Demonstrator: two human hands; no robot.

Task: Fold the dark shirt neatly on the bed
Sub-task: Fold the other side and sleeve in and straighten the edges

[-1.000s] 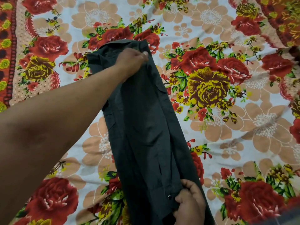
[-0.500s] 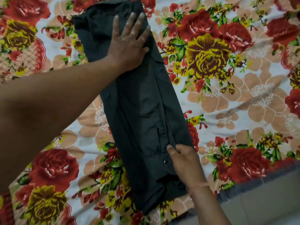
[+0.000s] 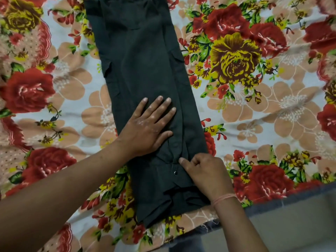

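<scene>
The dark shirt [image 3: 141, 73] lies on the bed as a long narrow strip, running from the top of the view down to the near edge. My left hand [image 3: 151, 124] lies flat on its middle, fingers straight and spread, pressing the cloth. My right hand [image 3: 203, 171] rests at the strip's lower right edge with its fingers curled round the fabric, thumb pointing left beside a small metal snap [image 3: 175, 172]. The shirt's top end runs out of view.
The flowered bed sheet [image 3: 254, 113] covers the bed on every side of the shirt. The bed's near edge [image 3: 291, 197] runs along the lower right, with grey floor [image 3: 300, 224] beyond it.
My left hand has slid down the shirt from its upper end to its middle, staying flat. My right hand has kept its hold at the lower right edge.
</scene>
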